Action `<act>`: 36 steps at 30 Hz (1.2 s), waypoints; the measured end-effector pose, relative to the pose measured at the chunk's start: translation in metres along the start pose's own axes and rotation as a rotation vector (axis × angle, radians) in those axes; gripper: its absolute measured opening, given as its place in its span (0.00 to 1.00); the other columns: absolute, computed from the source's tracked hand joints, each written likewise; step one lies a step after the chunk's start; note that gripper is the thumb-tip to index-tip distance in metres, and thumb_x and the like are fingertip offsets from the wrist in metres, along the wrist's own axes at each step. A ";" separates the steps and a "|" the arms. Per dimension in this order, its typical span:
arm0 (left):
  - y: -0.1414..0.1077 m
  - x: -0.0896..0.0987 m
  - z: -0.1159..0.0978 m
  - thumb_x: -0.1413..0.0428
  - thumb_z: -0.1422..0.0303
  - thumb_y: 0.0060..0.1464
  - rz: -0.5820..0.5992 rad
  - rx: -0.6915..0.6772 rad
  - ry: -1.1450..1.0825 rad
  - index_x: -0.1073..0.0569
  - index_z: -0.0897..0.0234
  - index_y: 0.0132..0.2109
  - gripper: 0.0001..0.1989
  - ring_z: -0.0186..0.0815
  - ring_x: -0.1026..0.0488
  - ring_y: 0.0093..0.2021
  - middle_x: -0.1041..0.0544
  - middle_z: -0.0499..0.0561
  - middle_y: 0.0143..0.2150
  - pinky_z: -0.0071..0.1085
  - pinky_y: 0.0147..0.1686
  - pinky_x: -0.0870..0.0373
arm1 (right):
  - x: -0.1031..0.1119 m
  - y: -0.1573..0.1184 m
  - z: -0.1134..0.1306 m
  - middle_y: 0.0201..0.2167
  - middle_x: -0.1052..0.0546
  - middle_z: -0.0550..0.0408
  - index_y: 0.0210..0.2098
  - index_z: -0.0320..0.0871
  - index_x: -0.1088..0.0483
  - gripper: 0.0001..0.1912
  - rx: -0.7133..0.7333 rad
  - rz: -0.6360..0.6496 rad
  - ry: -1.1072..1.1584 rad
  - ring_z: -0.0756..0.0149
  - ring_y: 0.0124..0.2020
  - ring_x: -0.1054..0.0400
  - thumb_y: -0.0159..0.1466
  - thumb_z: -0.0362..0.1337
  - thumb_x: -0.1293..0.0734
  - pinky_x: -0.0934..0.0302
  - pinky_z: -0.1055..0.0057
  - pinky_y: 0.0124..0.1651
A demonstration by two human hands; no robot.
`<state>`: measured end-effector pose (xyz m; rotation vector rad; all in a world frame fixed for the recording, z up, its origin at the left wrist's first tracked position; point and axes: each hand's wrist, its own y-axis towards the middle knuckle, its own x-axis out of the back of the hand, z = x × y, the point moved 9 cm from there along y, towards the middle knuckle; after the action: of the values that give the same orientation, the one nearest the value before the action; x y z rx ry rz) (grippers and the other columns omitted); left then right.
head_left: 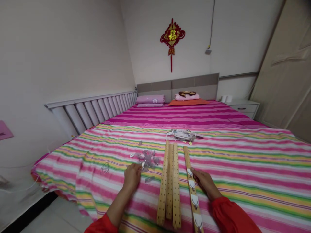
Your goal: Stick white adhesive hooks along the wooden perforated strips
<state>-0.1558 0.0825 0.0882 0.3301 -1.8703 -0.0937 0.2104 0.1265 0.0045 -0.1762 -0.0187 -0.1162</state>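
Note:
My left hand (132, 177) sits at the near edge of a loose heap of clear plastic packets (148, 159), with a small white piece (143, 165) pinched at its fingertips. My right hand (206, 183) grips the side of a wooden strip with white hooks (193, 195), which lies on the bed. Between my hands lie several long perforated wooden strips (169, 184), side by side. A bundle of packaged hardware (183, 135) lies farther up the sheet, beyond the strips' far ends.
Everything lies on a wide bed with a pink-striped sheet (243, 168). Pillows (150, 101) stand at the headboard (177, 85), a slatted panel (94, 113) runs along the left side, and a white nightstand (243, 108) stands at the far right. The floor (55, 220) shows at the near left.

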 end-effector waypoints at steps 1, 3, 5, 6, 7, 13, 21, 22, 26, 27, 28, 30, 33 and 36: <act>-0.001 -0.001 -0.003 0.48 0.78 0.51 0.021 -0.010 0.034 0.23 0.61 0.43 0.15 0.41 0.31 0.48 0.23 0.54 0.45 0.34 0.46 0.40 | 0.000 0.000 0.000 0.07 0.45 0.67 0.13 0.46 0.42 0.26 0.002 0.001 -0.002 0.76 0.12 0.56 0.45 0.59 0.31 0.63 0.73 0.17; -0.001 -0.004 -0.009 0.49 0.76 0.52 0.062 -0.021 0.094 0.22 0.60 0.42 0.14 0.42 0.31 0.49 0.23 0.54 0.45 0.36 0.46 0.42 | 0.000 0.000 0.001 0.08 0.45 0.66 0.12 0.46 0.42 0.25 0.007 0.003 -0.003 0.76 0.13 0.56 0.45 0.59 0.31 0.63 0.73 0.17; 0.000 -0.005 -0.013 0.50 0.74 0.55 0.084 -0.030 0.152 0.22 0.60 0.40 0.12 0.42 0.32 0.49 0.22 0.54 0.44 0.37 0.46 0.44 | 0.000 0.000 0.001 0.08 0.45 0.66 0.12 0.46 0.42 0.25 0.007 0.004 -0.006 0.76 0.12 0.56 0.45 0.58 0.31 0.64 0.73 0.17; 0.000 -0.004 -0.014 0.50 0.73 0.56 0.089 -0.036 0.177 0.22 0.61 0.39 0.11 0.43 0.32 0.48 0.22 0.54 0.43 0.38 0.45 0.45 | 0.000 0.000 0.001 0.07 0.45 0.66 0.12 0.46 0.42 0.25 0.003 0.004 -0.009 0.76 0.12 0.56 0.45 0.58 0.32 0.64 0.74 0.17; 0.001 -0.003 -0.014 0.50 0.72 0.56 0.090 -0.043 0.198 0.22 0.61 0.38 0.11 0.43 0.32 0.48 0.22 0.54 0.42 0.38 0.45 0.45 | 0.000 0.000 0.001 0.07 0.46 0.66 0.12 0.46 0.42 0.25 -0.002 0.003 -0.011 0.76 0.12 0.56 0.45 0.58 0.32 0.64 0.74 0.17; 0.003 0.006 -0.009 0.48 0.69 0.56 0.060 -0.082 0.164 0.23 0.60 0.36 0.08 0.40 0.31 0.46 0.22 0.52 0.40 0.37 0.44 0.48 | 0.001 -0.003 0.003 0.07 0.44 0.66 0.13 0.45 0.41 0.25 -0.015 -0.002 -0.006 0.76 0.12 0.55 0.44 0.57 0.31 0.64 0.74 0.17; 0.007 -0.002 -0.001 0.47 0.70 0.53 0.059 0.059 0.060 0.24 0.60 0.36 0.07 0.39 0.29 0.43 0.21 0.51 0.35 0.34 0.43 0.47 | -0.002 -0.007 0.008 0.07 0.45 0.66 0.12 0.45 0.42 0.25 -0.006 -0.002 -0.002 0.76 0.12 0.56 0.45 0.57 0.31 0.64 0.74 0.17; 0.008 -0.003 0.000 0.47 0.71 0.53 0.046 0.079 0.049 0.24 0.61 0.35 0.07 0.39 0.29 0.42 0.21 0.51 0.34 0.33 0.43 0.47 | -0.002 -0.008 0.010 0.07 0.45 0.66 0.12 0.46 0.42 0.25 -0.002 -0.002 -0.003 0.76 0.12 0.56 0.45 0.57 0.32 0.64 0.74 0.17; 0.010 -0.004 0.008 0.47 0.71 0.52 0.015 0.158 -0.092 0.25 0.62 0.34 0.06 0.35 0.27 0.36 0.21 0.49 0.31 0.29 0.37 0.44 | -0.001 -0.008 0.011 0.07 0.46 0.67 0.13 0.46 0.42 0.24 -0.003 0.022 -0.020 0.76 0.12 0.57 0.46 0.58 0.33 0.65 0.73 0.17; 0.010 -0.005 0.009 0.47 0.71 0.52 0.013 0.169 -0.147 0.25 0.62 0.33 0.06 0.34 0.27 0.34 0.22 0.48 0.30 0.28 0.35 0.43 | -0.001 -0.008 0.012 0.07 0.46 0.66 0.14 0.46 0.42 0.24 0.013 0.023 -0.045 0.75 0.11 0.57 0.47 0.58 0.34 0.64 0.73 0.17; 0.010 -0.005 0.009 0.47 0.72 0.52 0.011 0.172 -0.201 0.25 0.62 0.33 0.06 0.33 0.27 0.33 0.22 0.48 0.30 0.26 0.33 0.43 | 0.000 -0.007 0.015 0.08 0.46 0.66 0.14 0.46 0.42 0.23 0.046 0.019 -0.081 0.75 0.12 0.56 0.49 0.58 0.35 0.63 0.73 0.17; 0.008 -0.005 0.008 0.48 0.73 0.52 0.005 0.163 -0.282 0.26 0.63 0.32 0.05 0.31 0.28 0.31 0.23 0.47 0.28 0.24 0.31 0.42 | -0.003 -0.009 0.025 0.09 0.45 0.65 0.14 0.47 0.43 0.22 0.132 -0.005 -0.152 0.74 0.13 0.53 0.50 0.56 0.36 0.59 0.73 0.18; 0.004 -0.004 0.002 0.48 0.74 0.50 -0.005 0.134 -0.345 0.27 0.63 0.32 0.05 0.31 0.28 0.30 0.23 0.46 0.28 0.24 0.30 0.41 | -0.023 -0.023 0.053 0.13 0.41 0.63 0.15 0.46 0.44 0.19 0.272 -0.008 -0.227 0.71 0.18 0.46 0.50 0.50 0.34 0.53 0.73 0.22; -0.002 -0.003 -0.006 0.49 0.73 0.50 -0.033 0.108 -0.384 0.28 0.63 0.31 0.06 0.33 0.27 0.31 0.24 0.47 0.28 0.24 0.30 0.39 | -0.076 -0.055 0.100 0.18 0.34 0.61 0.19 0.45 0.39 0.12 0.564 0.120 -0.487 0.68 0.23 0.40 0.56 0.42 0.36 0.50 0.73 0.26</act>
<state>-0.1493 0.0821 0.0868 0.4415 -2.2556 -0.0823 0.1274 0.0988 0.1108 0.3619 -0.5205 0.0568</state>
